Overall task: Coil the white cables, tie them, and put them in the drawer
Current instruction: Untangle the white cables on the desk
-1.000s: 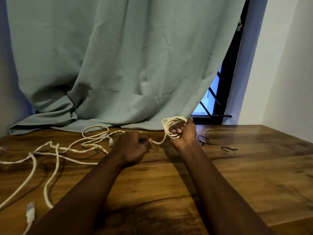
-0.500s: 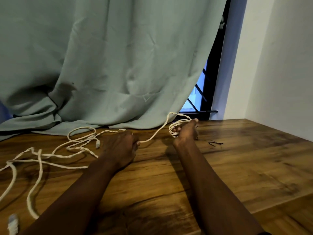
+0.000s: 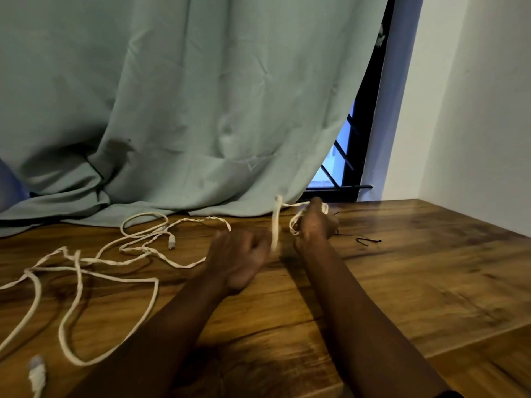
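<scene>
White cable [image 3: 275,222] | coil gripped by right hand [image 3: 316,225] | left hand [image 3: 238,258] pinches strand

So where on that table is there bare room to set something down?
The table is bare right of the right hand, from the black ties to the wall, and near, between the forearms. Left of the left hand it is crowded: loose white cable sprawls to the curtain.
</scene>
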